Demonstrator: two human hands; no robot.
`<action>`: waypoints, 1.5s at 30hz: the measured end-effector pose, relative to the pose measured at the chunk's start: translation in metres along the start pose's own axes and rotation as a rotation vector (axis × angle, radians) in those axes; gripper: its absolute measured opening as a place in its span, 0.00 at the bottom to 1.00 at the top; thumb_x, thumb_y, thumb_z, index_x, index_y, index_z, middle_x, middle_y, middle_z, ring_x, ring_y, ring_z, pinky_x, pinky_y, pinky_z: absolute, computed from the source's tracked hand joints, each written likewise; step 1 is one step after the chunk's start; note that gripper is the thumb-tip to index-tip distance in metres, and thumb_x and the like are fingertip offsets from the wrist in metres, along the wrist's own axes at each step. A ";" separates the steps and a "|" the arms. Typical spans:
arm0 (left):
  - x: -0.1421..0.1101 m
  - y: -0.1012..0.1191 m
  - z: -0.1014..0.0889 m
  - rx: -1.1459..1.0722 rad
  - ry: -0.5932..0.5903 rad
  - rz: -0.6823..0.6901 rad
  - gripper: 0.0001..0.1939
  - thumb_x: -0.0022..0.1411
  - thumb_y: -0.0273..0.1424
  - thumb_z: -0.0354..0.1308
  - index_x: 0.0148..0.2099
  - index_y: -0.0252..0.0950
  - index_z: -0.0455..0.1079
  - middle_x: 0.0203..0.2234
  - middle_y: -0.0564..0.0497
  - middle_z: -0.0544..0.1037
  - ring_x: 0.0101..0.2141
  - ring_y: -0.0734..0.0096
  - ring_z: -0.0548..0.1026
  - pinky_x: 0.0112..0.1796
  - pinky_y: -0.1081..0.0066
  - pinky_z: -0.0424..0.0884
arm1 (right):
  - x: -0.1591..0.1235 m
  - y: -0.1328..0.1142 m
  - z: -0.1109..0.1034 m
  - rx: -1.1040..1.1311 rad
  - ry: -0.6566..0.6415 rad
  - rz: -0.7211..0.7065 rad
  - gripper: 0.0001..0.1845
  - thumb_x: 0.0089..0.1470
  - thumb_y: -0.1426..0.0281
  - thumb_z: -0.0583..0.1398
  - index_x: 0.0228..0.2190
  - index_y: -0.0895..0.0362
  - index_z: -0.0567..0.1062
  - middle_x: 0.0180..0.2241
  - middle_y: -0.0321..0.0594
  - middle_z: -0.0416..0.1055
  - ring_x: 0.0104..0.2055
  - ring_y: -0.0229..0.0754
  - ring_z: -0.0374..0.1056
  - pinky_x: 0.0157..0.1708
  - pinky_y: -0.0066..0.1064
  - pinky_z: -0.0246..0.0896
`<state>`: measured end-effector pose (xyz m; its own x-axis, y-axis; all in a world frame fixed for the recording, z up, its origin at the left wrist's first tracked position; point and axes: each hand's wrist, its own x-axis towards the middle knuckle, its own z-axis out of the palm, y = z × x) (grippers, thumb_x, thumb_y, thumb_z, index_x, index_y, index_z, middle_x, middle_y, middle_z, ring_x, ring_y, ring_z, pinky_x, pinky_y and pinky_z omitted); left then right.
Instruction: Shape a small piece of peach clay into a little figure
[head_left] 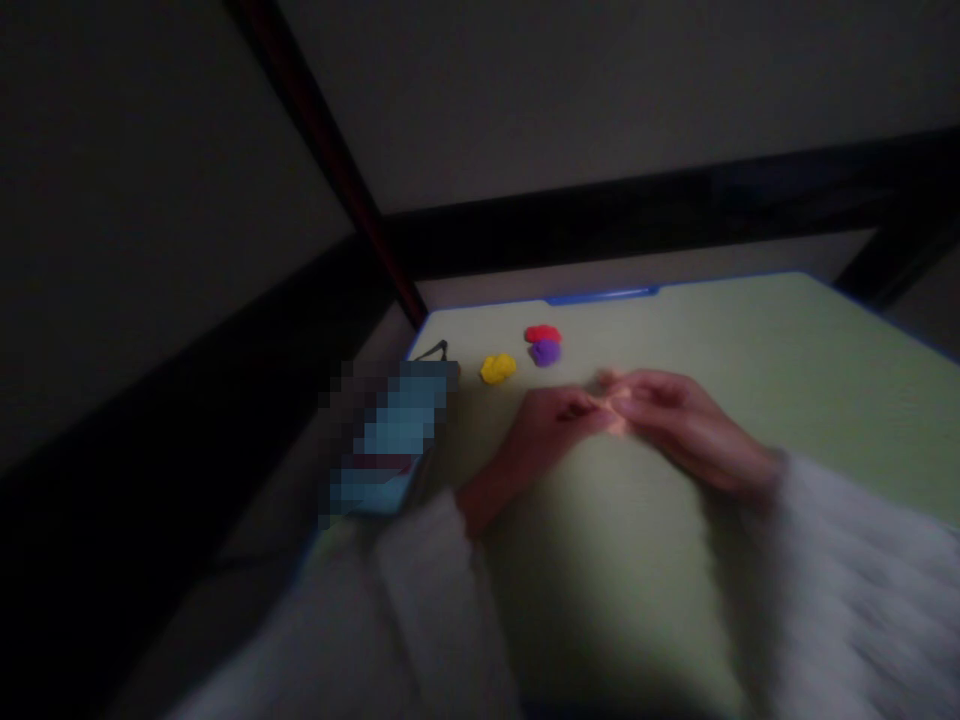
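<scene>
We see both hands meeting over the table [600, 580]: left hand [551, 420] and right hand [682, 415], fingers narrowed, both seemingly pinching a small peach-toned clay piece [618, 408] between their fingertips. We judge the shaping as mid-way: piece in hand, not set down, no finished form visible. Yellow clay lump [498, 368], red clay lump [543, 333] and purple clay lump [546, 353] lie beyond the hands, untouched; red and purple appear to touch, yellow sits apart. Looks unshaped, so we'd count those as left over. Hard to make out: motion blur and dim light; fingers hide most of the piece, so we can't tell its outline. Bluish object [397, 430] at left is pixelated, unidentifiable.
</scene>
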<state>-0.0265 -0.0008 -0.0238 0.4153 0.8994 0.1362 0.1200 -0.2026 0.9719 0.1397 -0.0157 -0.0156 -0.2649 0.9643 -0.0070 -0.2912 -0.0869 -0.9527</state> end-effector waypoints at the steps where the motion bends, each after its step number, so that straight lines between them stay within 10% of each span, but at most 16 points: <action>1: 0.000 -0.001 0.001 -0.009 0.006 -0.007 0.11 0.51 0.36 0.60 0.29 0.31 0.72 0.25 0.50 0.76 0.28 0.74 0.71 0.32 0.73 0.65 | 0.000 0.000 0.000 0.001 -0.001 0.004 0.07 0.40 0.68 0.69 0.25 0.56 0.78 0.30 0.36 0.74 0.31 0.34 0.67 0.34 0.27 0.61; 13: 0.005 -0.002 -0.005 -0.063 -0.092 -0.051 0.15 0.55 0.39 0.55 0.25 0.32 0.69 0.22 0.53 0.71 0.27 0.75 0.67 0.32 0.73 0.61 | 0.001 -0.005 -0.001 0.004 -0.013 0.056 0.09 0.43 0.65 0.67 0.29 0.56 0.79 0.31 0.37 0.75 0.33 0.36 0.68 0.36 0.29 0.62; 19: 0.006 -0.008 -0.003 -0.198 0.100 -0.025 0.13 0.52 0.38 0.58 0.30 0.30 0.71 0.24 0.51 0.73 0.29 0.73 0.68 0.34 0.72 0.63 | 0.002 0.000 0.000 0.051 0.035 -0.036 0.22 0.32 0.74 0.71 0.35 0.53 0.76 0.31 0.33 0.74 0.32 0.34 0.69 0.38 0.29 0.64; 45: 0.007 -0.012 -0.006 -0.006 0.125 -0.021 0.13 0.47 0.39 0.62 0.28 0.32 0.71 0.24 0.51 0.75 0.28 0.71 0.72 0.32 0.71 0.66 | 0.002 0.000 0.002 0.019 0.168 -0.066 0.17 0.36 0.71 0.69 0.33 0.57 0.74 0.25 0.34 0.75 0.27 0.34 0.70 0.33 0.27 0.63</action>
<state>-0.0301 0.0106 -0.0333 0.2974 0.9447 0.1381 0.1217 -0.1809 0.9759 0.1372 -0.0138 -0.0154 -0.0875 0.9962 0.0031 -0.3205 -0.0252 -0.9469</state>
